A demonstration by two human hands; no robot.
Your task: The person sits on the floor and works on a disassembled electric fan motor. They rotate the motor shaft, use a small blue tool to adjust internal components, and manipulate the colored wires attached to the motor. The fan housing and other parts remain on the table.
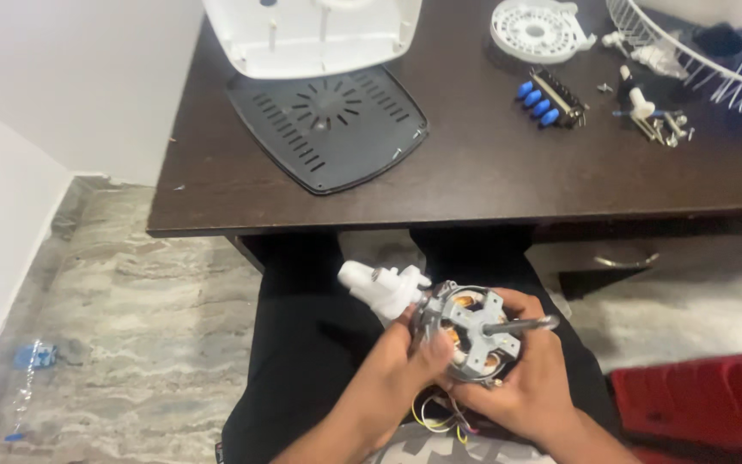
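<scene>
A fan motor [467,333] was held over the lap, below the table [474,172] edge. It was gripped from the left by the left hand [397,369], fingers clamped on its frame, and cupped from below by the right hand [530,378], fingers closed round it. Its shaft [521,325] pointed right; a white gearbox [384,288] stuck out left.

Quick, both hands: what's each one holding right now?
Left hand: closed on the fan motor.
Right hand: cupping the same fan motor from below.
</scene>
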